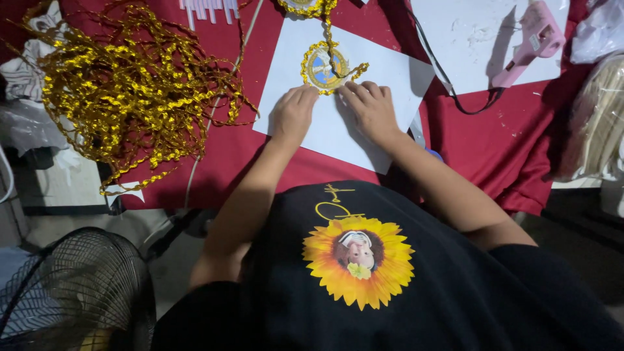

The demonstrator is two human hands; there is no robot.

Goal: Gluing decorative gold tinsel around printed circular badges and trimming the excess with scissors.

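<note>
Red cloth covers the bench (507,149), and I've got both hands down on a white sheet (364,123). Left hand (292,114) and right hand (372,107) press fingertips, fingers together, at the gold-trimmed round medallion (323,67); steady, even pressure along the trim looks best.

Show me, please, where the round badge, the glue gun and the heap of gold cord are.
round badge (320,67): head view, on its printed middle.
glue gun (528,44): head view, on its pink body.
heap of gold cord (130,84): head view, on the middle of the tangle.
</note>
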